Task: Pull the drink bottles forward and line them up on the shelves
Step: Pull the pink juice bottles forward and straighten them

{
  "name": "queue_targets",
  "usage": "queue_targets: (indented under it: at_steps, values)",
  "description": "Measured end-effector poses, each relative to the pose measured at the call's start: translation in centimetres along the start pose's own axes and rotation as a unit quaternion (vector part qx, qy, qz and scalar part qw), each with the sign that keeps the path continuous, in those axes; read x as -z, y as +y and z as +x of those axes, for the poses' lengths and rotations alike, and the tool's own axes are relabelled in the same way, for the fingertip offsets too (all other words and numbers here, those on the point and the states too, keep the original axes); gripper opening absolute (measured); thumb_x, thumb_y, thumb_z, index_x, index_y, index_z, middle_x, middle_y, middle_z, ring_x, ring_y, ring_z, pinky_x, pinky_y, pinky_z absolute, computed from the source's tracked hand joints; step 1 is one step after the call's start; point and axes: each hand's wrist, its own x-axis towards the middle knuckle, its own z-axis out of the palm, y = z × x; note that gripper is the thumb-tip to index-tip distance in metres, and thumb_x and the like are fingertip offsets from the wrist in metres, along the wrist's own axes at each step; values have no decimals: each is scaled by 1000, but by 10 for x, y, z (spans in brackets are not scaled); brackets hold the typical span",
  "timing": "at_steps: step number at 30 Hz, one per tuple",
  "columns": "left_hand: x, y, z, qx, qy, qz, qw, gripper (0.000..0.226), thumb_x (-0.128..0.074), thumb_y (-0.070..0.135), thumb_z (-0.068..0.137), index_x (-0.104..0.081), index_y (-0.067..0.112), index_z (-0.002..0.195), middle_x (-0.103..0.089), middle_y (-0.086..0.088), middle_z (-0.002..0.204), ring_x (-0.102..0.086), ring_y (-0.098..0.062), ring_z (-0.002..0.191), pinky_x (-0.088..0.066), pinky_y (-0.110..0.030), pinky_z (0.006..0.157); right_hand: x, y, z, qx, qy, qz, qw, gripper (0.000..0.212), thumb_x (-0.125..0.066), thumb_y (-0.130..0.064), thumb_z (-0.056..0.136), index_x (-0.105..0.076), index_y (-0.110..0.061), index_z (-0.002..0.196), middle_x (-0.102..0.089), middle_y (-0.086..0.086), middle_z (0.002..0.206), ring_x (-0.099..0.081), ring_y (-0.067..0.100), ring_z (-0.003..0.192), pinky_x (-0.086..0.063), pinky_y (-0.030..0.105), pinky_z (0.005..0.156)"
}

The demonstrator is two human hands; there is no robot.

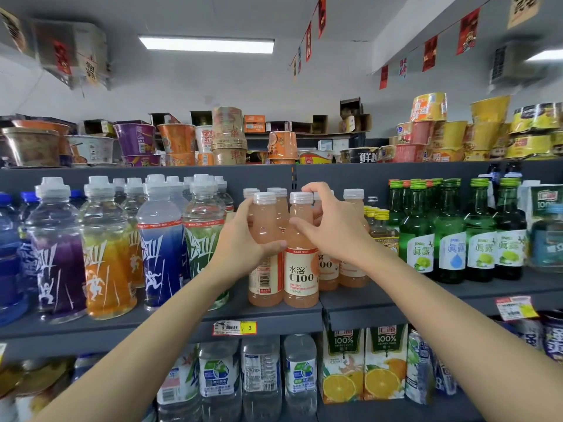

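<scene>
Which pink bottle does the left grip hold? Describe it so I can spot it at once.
On the middle shelf, between the tall sports drinks and the green glass bottles, stands a cluster of pink bottles with white caps. The left grip holds the front-left one. It turns a barcode forward, while its front neighbour shows C100.

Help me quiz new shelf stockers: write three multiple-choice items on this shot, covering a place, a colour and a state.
1. Where do the green glass bottles stand, relative to the pink drink bottles? A) left B) right C) behind
2. The pink bottles' caps are: A) white B) blue C) yellow
3. The left hand is: A) idle B) gripping a pink bottle C) holding a carton

Answers: 1 B, green glass shows right of the pink row. 2 A, every visible cap is white. 3 B, its fingers wrap the front-left bottle.
</scene>
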Motion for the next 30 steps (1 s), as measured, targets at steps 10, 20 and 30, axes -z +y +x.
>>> queue_targets:
  at_steps: [10, 20, 30]
  values:
    - [-1, -2, 2, 20, -63, -76, 995, 109, -88, 37, 73, -20, 34, 157, -51, 15, 134, -54, 3, 114, -47, -30, 99, 6, 10, -2, 9, 8, 11, 1000, 56, -73, -51, 87, -41, -36, 131, -64, -14, 75, -62, 2, 68, -46, 15, 59]
    - [-7, -11, 1, 32, -82, -109, 990, 95, -84, 15, 78, -28, 30, 154, -56, 5, 140, -58, -13, 124, -49, -47, 105, 1, 20, -6, 10, -2, 39, 999, 62, -70, -46, 91, -32, -44, 139, -69, 4, 83, -67, 16, 76, -59, 41, 74]
    - [-10, -23, -4, -8, -53, -83, 995, 80, -85, 26, 79, -39, 39, 143, -65, 26, 114, -63, 15, 97, -54, -14, 79, 3, 26, -13, 15, -42, 54, 998, 83, -75, -51, 84, -21, -49, 146, -69, -3, 84, -66, 13, 82, -54, 23, 71]
